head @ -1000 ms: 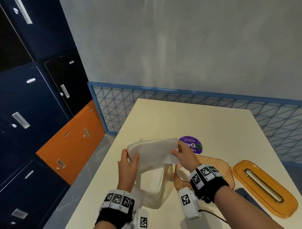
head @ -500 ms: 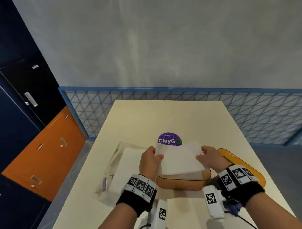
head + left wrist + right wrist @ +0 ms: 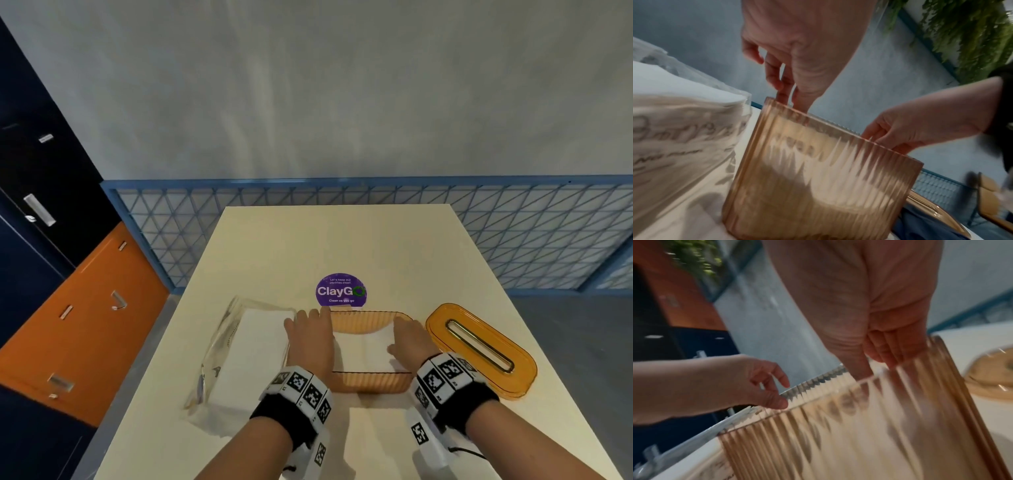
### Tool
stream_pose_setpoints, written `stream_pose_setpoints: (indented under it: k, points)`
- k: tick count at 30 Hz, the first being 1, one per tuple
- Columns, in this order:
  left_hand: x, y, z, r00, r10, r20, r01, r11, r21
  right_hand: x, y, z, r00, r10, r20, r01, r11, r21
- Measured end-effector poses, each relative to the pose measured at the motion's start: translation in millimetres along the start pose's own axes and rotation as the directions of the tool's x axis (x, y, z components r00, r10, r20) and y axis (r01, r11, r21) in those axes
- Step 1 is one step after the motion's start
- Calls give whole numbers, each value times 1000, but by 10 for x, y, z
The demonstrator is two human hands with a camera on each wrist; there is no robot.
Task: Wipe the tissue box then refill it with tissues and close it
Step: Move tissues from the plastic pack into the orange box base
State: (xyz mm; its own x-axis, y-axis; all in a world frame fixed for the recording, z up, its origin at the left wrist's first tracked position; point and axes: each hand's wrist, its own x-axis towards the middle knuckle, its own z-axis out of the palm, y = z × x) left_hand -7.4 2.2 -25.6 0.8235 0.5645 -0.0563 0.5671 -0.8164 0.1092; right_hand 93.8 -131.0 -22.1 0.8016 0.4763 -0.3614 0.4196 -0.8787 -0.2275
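Note:
The amber ribbed tissue box (image 3: 371,383) (image 3: 818,178) (image 3: 859,426) stands open on the table in front of me. A white tissue stack (image 3: 363,353) lies low inside it. My left hand (image 3: 308,329) (image 3: 791,100) (image 3: 785,394) is over the box's left end, fingers loose, thumb at the rim. At the right end my right hand (image 3: 407,339) (image 3: 884,142) (image 3: 875,366) points its fingers down into the box and pinches that end of the stack. The amber slotted lid (image 3: 479,349) lies to the right of the box.
A clear plastic pack of white tissues (image 3: 246,356) (image 3: 674,121) lies just left of the box. A purple round sticker (image 3: 340,290) is on the cream table (image 3: 342,240) behind it. A blue cloth (image 3: 920,225) lies by the lid. Lockers stand to the left.
The stack was held up over the pack, then carried right above the box, and has now sunk inside it. Both hands came down with it to the rim.

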Motion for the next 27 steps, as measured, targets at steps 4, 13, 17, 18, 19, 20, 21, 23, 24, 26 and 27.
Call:
stream_pose_setpoints:
  k: [4,13,17,18,19,20,21,23,24,26,27]
  points:
    - [48,72,102,982,158,101,-143,980,-140,-44,-21,-14,981,-147,-130,125,979,-162]
    - [162,228,184,900,150,409,-96,984,-151,135,-133,110,961,-109,255,189,930,-316]
    - [164,186,203,904,164,395,-67,967,-248,146,-93,98,971,-109,211,175,930,-325]
    - [155,165,182,913,179,368,-63,950,-305,131,-75,85,980,-118,162,163,937,-308]
    - [139,139,143,928,187,322,-58,927,-372,105,-56,59,987,-134,94,155,947,-280]
    - [111,102,81,950,183,255,-54,896,-442,75,-29,28,988,-157,4,153,958,-243]
    - [86,42,15,972,158,173,-52,864,-500,43,7,-10,978,-182,-107,156,965,-208]
    - [36,-141,-95,998,59,0,-49,821,-569,-17,110,-86,927,-195,-319,152,976,-155]
    - [8,-250,-125,998,-8,-55,-26,810,-586,-45,169,-116,905,-177,-386,140,982,-123]
    - [-46,-470,-110,987,-142,-77,70,808,-585,-59,307,-132,919,-91,-382,76,996,-54]
    - [-71,-561,-75,979,-197,-51,136,819,-557,-45,374,-121,946,-33,-323,32,999,-7]
